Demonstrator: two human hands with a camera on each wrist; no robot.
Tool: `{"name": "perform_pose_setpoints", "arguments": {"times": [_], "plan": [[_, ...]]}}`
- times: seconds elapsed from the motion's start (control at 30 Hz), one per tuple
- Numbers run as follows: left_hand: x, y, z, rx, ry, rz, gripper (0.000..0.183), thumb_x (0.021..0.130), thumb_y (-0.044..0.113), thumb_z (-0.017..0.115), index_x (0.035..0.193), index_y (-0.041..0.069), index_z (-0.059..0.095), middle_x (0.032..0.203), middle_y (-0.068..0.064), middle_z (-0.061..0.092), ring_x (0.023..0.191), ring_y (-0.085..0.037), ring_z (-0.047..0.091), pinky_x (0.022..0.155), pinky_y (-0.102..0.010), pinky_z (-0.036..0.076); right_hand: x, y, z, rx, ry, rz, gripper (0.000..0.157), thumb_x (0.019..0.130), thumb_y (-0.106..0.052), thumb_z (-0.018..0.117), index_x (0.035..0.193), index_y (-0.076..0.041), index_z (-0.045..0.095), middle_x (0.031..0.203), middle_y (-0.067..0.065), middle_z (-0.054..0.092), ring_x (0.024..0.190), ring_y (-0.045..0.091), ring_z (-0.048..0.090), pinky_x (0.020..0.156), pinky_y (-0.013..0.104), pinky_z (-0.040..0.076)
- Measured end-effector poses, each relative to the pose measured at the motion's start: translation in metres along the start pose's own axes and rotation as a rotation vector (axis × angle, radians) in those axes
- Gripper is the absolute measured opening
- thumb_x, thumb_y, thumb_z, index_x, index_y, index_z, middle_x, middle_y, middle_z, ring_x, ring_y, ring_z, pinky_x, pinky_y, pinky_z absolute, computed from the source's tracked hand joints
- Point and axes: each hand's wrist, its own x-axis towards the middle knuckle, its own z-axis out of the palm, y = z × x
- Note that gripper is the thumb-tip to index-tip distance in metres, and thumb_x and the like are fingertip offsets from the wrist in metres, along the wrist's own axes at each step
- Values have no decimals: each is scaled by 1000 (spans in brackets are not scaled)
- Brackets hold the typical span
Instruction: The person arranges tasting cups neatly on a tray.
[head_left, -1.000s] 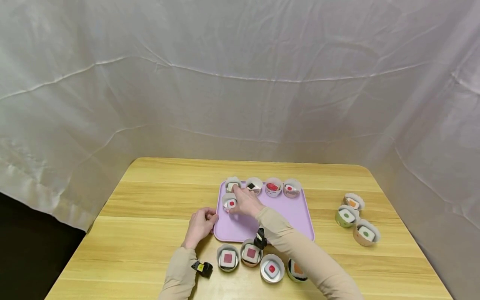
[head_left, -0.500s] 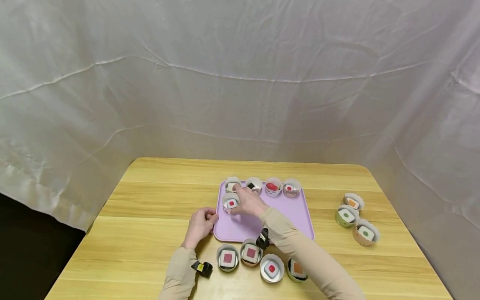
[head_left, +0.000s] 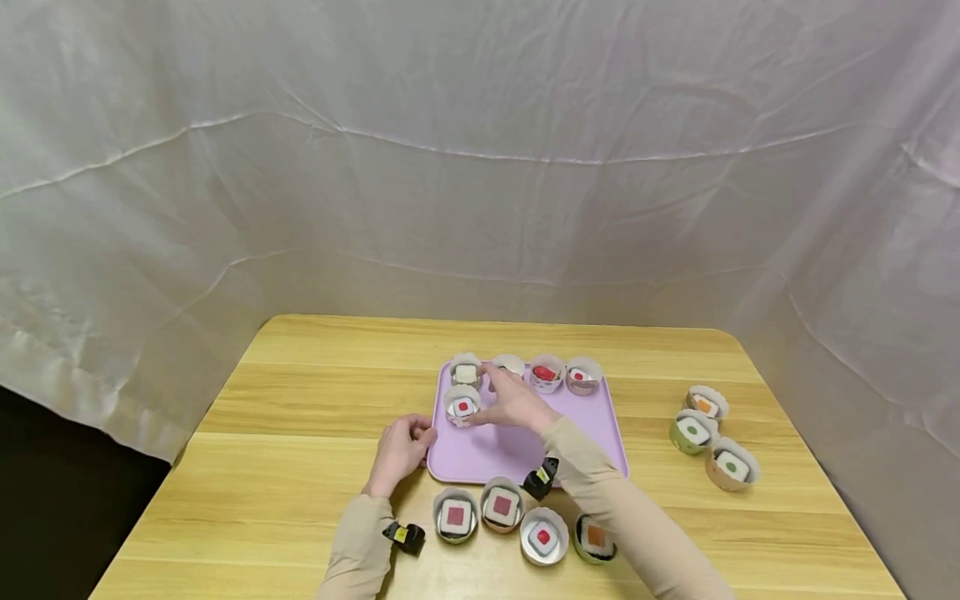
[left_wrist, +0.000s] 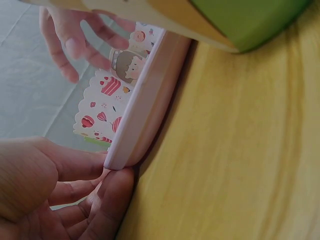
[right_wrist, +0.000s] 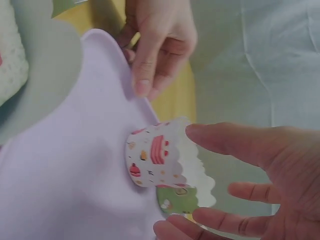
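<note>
My left hand (head_left: 399, 454) pinches the left edge of the lilac tray (head_left: 555, 429), thumb on top and fingers beneath in the left wrist view. Over the tray's left part is my right hand (head_left: 519, 402), its fingers spread and holding nothing. Just left of it, a paper baking cup (right_wrist: 154, 157) printed with red cakes stands upright, holding a white toy sushi piece (head_left: 463, 407) with a red centre. Behind it is a second cup with a plain white piece (head_left: 466, 374). My right fingers partly hide another cup (head_left: 510, 362) in the tray's back row.
Two more cups, one with a red piece (head_left: 545, 374), fill the tray's back right. Several filled cups, one with an orange-centred piece (head_left: 595, 537), stand along the front of the wooden table (head_left: 322, 375). Three more, including a green cup (head_left: 687, 442), cluster at the right.
My right hand has let go of the cup with the red-centred piece and drawn back to the right, its fingers spreading. My left hand stays at the tray edge.
</note>
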Motion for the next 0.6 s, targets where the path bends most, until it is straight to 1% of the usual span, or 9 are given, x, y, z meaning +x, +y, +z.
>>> {"name": "perform_pose_setpoints", "arguments": {"times": [0.07, 0.2, 0.3, 0.43, 0.5, 0.6], "plan": [[0, 0, 0, 1, 0, 0, 20, 92, 9, 66, 107, -4, 71, 75, -6, 62, 54, -8, 57, 50, -23, 54, -3, 2, -4, 17, 2, -2, 74, 75, -27, 89, 135, -4, 52, 123, 22, 64, 115, 37, 61, 91, 50, 54], [0, 0, 0, 3, -2, -3, 21, 92, 9, 66, 107, -4, 71, 75, -5, 62, 55, -8, 56, 50, -23, 53, -9, 8, -12, 54, 0, 4, 72, 78, -23, 86, 138, -5, 51, 126, 24, 62, 114, 38, 61, 92, 49, 53], [0, 1, -1, 4, -1, -2, 21, 92, 9, 66, 107, -4, 71, 75, -5, 62, 55, -8, 56, 50, -23, 53, -16, 12, -19, 79, 0, 6, 70, 79, -24, 85, 138, -5, 51, 128, 23, 62, 105, 33, 65, 91, 45, 55], [0, 0, -1, 9, 0, 0, 21, 92, 9, 66, 107, -4, 71, 76, -5, 63, 56, -8, 57, 51, -23, 53, -23, 18, -26, 101, 7, 15, 67, 81, -24, 83, 136, -6, 51, 128, 22, 62, 90, 24, 66, 82, 38, 55], [0, 0, -1, 15, 2, 2, 21, 92, 9, 66, 107, -4, 71, 76, -5, 63, 56, -8, 56, 51, -23, 53, -26, 22, -29, 96, 21, 12, 65, 81, -25, 83, 135, -6, 52, 127, 22, 63, 90, 23, 66, 80, 35, 55], [0, 1, -1, 22, 5, 3, 21, 91, 10, 66, 107, -3, 71, 76, -5, 63, 56, -8, 56, 52, -23, 52, -31, 26, -33, 88, 45, 18, 66, 81, -27, 83, 135, -6, 52, 124, 22, 63, 95, 28, 67, 81, 37, 55]]}}
